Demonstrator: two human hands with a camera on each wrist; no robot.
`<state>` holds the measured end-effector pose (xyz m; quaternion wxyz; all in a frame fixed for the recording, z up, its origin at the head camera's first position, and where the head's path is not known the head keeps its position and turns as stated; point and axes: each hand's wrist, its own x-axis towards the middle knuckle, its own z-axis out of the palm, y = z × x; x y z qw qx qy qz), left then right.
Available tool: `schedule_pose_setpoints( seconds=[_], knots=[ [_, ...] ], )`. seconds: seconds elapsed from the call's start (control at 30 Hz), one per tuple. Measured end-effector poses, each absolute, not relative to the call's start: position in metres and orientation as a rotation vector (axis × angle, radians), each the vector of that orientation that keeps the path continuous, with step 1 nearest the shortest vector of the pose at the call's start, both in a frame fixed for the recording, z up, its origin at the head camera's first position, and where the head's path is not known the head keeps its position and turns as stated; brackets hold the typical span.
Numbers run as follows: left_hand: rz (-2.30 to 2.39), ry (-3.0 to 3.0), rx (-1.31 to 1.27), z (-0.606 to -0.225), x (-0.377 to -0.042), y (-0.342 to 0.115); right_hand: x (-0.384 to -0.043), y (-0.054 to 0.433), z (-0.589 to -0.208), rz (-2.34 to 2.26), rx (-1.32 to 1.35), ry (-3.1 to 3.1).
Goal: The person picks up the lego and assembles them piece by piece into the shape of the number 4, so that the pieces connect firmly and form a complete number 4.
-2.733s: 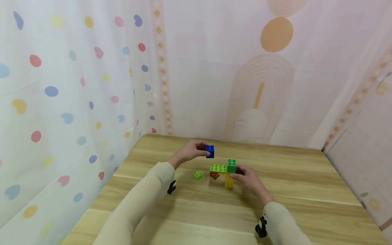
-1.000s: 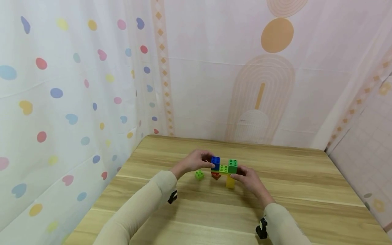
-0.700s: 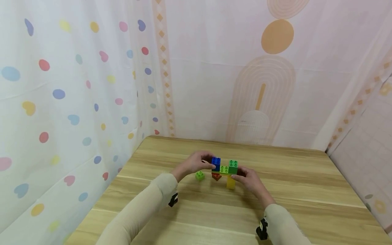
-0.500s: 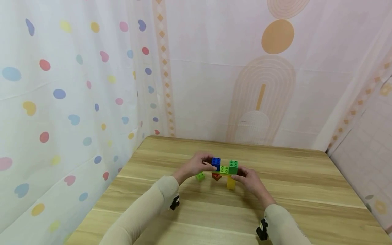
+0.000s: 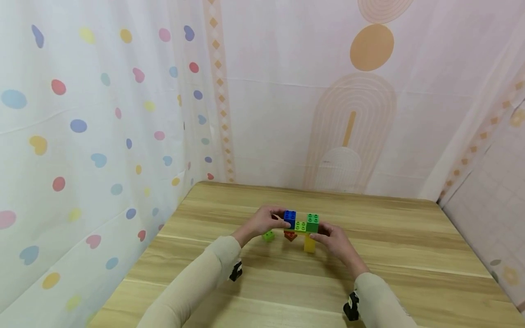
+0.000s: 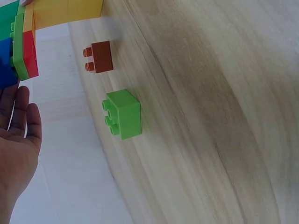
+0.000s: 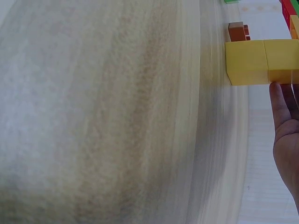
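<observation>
My left hand (image 5: pixel 262 222) pinches a blue toy building brick (image 5: pixel 290 217) at the left end of a lime green studded brick (image 5: pixel 301 226). At the other end of this raised bar stands a darker green brick (image 5: pixel 313 223). Stacked yellow bricks (image 7: pixel 250 63) hold the bar up on its right side. My right hand (image 5: pixel 334 240) holds the structure there, thumb near the top of the yellow column and other fingers partly hidden behind it. Under the bar's left end, a red brick (image 6: pixel 30 55) shows in the left wrist view.
A loose lime green brick (image 6: pixel 128 114) and a small brown-red brick (image 6: pixel 103 57) lie on the wooden table (image 5: pixel 279 291), below and left of the raised bar. Patterned curtains (image 5: pixel 266 114) hang beyond the table's back and left edges.
My left hand has carried the blue brick rightward and down onto the lime green bar. Since then it has barely shifted. The right hand has stayed at the structure.
</observation>
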<state>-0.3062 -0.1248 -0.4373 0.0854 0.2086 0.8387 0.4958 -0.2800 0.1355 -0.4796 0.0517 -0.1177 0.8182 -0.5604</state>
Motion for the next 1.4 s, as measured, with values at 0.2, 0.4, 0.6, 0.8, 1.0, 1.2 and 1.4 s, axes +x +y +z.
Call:
schedule_pose_setpoints(
  seconds=[0.2,0.4,0.6,0.8,1.0,1.2,1.4],
  knots=[
    [1.488,2.492,0.607,-0.4411,-0.3056,-0.1249,-0.2781,0.1355,-0.4783,-1.709,-0.362,2.478],
    [1.519,2.474,0.595,-0.4421,-0.3045,-0.1246,-0.278,0.1353,-0.4779,-1.701,-0.356,2.488],
    [1.529,2.465,0.575,-0.4418,-0.3032,-0.1247,-0.2768,0.1353,-0.4762,-1.705,-0.347,2.483],
    [1.543,2.482,0.553,-0.4428,-0.3017,-0.1245,-0.2769,0.1362,-0.4765,-1.702,-0.346,2.486],
    [1.556,2.501,0.537,-0.4424,-0.2991,-0.1251,-0.2761,0.1369,-0.4751,-1.693,-0.353,2.479],
    [1.555,2.537,0.551,-0.4394,-0.2979,-0.1248,-0.2771,0.1366,-0.4749,-1.688,-0.346,2.478],
    [1.55,2.559,0.55,-0.4428,-0.2993,-0.1245,-0.2775,0.1361,-0.4758,-1.69,-0.339,2.477]
  ],
)
